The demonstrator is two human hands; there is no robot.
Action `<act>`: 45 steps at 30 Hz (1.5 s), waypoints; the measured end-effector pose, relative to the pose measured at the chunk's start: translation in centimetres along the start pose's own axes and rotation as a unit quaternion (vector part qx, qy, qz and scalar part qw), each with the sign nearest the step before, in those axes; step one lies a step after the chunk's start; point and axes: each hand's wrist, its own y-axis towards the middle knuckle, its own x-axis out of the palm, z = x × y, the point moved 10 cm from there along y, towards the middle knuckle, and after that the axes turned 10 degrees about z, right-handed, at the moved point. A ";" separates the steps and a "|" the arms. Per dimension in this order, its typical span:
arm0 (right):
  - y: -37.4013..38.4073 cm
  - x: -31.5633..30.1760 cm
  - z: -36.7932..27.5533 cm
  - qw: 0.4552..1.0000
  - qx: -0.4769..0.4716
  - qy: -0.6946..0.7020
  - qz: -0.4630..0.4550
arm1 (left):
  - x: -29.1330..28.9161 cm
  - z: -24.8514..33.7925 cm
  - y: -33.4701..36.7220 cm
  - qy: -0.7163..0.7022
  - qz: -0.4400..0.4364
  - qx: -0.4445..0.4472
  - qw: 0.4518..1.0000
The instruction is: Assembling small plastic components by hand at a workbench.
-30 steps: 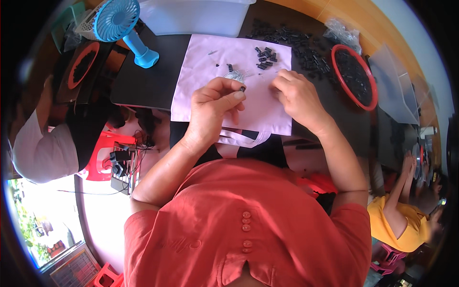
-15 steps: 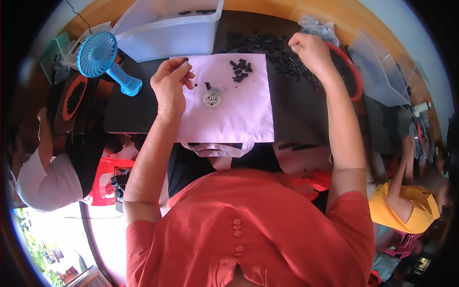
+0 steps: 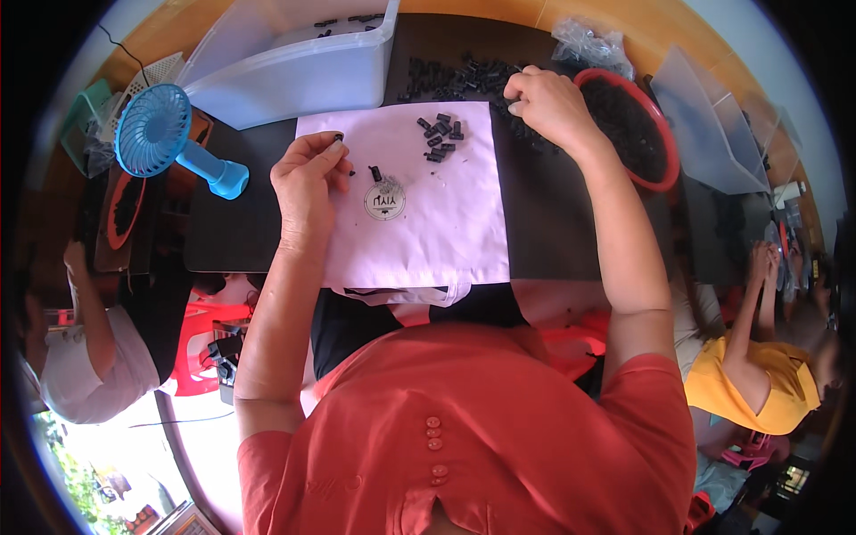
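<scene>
My left hand (image 3: 303,183) is over the left edge of a pale pink cloth bag (image 3: 446,232), thumb and fingers pinched on a small black plastic part (image 3: 338,138). One similar black part (image 3: 375,173) lies on the cloth just above the round printed mark, and a small cluster of black parts (image 3: 440,135) sits near its far right corner. My right hand (image 3: 548,105) is at the right side of a loose heap of black parts (image 3: 459,78) on the dark table. Its fingers are closed together, and whatever is between them is too small or hidden to name.
A clear plastic bin (image 3: 294,85) with a few black parts stands far left, beside a blue fan (image 3: 153,131). At right are a red-rimmed bowl (image 3: 670,147) of dark pieces, crumpled clear plastic (image 3: 593,46) and another clear bin (image 3: 704,125). People sit on both sides.
The whole view has shifted slightly. My right hand has come a little left and nearer, showing more of the red-rimmed bowl. My left hand keeps its pinch on the small black plastic part.
</scene>
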 end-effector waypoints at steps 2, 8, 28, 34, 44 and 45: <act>0.0 0.0 0.2 1.000 0.005 0.002 -0.001 | 0.1 0.0 -0.1 -0.001 0.000 -0.003 1.000; -0.2 1.4 -0.3 1.000 -0.011 -0.007 -0.007 | 0.3 0.1 -0.3 0.021 -0.016 -0.001 1.000; -1.1 1.5 -3.1 0.993 -0.106 -0.030 0.044 | 1.4 -0.1 -0.4 0.092 -0.082 0.004 0.992; 0.4 -2.8 0.8 0.987 -0.050 -0.009 0.153 | 1.5 0.1 -0.6 0.093 -0.083 0.008 0.992; -0.2 -0.7 4.1 0.981 0.005 -0.194 0.020 | 1.3 0.2 -0.4 0.095 -0.072 0.015 0.993; -0.2 -0.3 4.3 0.979 0.006 -0.202 0.005 | 1.3 0.2 -0.4 0.100 -0.073 0.014 0.992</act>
